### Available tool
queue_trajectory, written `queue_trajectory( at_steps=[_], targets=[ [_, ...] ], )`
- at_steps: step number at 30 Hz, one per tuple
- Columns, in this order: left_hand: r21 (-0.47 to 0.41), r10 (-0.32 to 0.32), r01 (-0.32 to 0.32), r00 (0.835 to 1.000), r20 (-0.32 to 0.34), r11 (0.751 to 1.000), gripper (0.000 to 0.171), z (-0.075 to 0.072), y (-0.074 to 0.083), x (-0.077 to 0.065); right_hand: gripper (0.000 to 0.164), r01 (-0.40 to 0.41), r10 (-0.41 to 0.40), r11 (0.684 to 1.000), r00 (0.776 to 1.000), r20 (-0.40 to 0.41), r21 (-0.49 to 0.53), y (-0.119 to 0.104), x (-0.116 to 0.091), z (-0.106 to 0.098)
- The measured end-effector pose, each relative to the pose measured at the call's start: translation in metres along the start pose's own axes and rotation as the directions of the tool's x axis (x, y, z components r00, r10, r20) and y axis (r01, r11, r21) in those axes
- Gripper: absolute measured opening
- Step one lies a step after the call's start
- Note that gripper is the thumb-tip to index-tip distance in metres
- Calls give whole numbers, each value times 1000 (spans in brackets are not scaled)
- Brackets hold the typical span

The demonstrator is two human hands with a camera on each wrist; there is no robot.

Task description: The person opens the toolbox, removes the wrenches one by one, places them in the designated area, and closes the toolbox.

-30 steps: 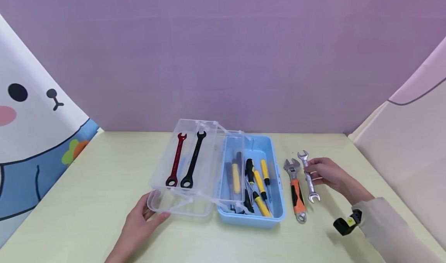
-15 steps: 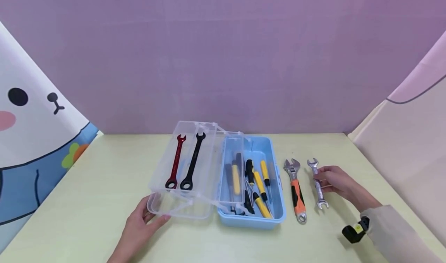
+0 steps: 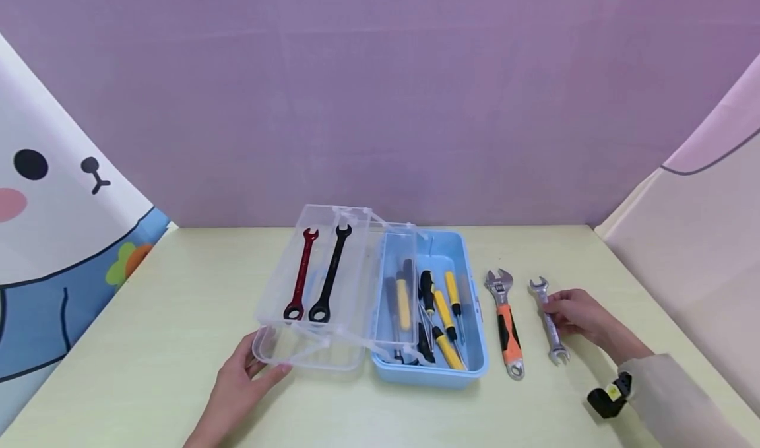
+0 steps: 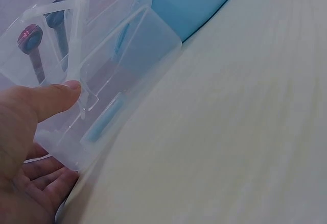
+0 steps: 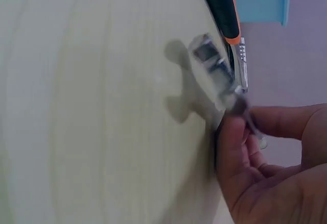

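Observation:
Between thumb and fingers, my right hand (image 3: pixel 584 317) pinches a silver double open-end wrench (image 3: pixel 549 322) by its shaft, low over the table; in the right wrist view the wrench (image 5: pixel 212 68) casts a shadow. To its left lies an adjustable wrench (image 3: pixel 506 332) with an orange and black handle. My left hand (image 3: pixel 240 385) holds the front left corner of the clear lid (image 3: pixel 297 355), thumb on top and fingers below. In the clear tray over that lid lie a red combination wrench (image 3: pixel 302 273) and a black combination wrench (image 3: pixel 330 273).
A blue toolbox (image 3: pixel 430 377) stands mid-table, holding several yellow and black screwdrivers (image 3: pixel 446 349). Its clear tray section (image 3: pixel 394 237) overhangs the left part. A purple backdrop (image 3: pixel 380 105) rises behind the table (image 3: pixel 148 342), with printed cloth (image 3: pixel 59 237) at the left.
My right hand has carried the silver wrench to the right, away from the adjustable wrench, and down closer to the table. The left hand has stayed at the lid corner.

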State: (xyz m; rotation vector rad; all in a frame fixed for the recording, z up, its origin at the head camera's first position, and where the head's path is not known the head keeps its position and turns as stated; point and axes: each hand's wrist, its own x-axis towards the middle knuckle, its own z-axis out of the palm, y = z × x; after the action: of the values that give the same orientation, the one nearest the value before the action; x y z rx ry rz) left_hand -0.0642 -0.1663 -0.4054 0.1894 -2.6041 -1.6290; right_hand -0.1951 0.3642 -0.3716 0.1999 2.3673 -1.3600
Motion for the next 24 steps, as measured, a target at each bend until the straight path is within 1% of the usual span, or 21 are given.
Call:
queue_trajectory(
  at_steps=[8,13,20,24],
  targets=[
    [0,-27,27,999,17,1000,70,-1,0,0,21,19,-19,1000,1000,-21,-15,1,2,5],
    [-12,-22,22,999,25,1000,70,-1,0,1,19,14,-16,999,999,-36,-41,-2,2,8],
    [-18,-22,22,999,23,1000,70,0,1,0,15,2,-12,991,997,-71,-137,-6,2,12],
    [-12,-31,31,999,24,999,71,-1,0,0,13,-10,-11,976,995,-94,-216,-8,2,14]
  ],
)
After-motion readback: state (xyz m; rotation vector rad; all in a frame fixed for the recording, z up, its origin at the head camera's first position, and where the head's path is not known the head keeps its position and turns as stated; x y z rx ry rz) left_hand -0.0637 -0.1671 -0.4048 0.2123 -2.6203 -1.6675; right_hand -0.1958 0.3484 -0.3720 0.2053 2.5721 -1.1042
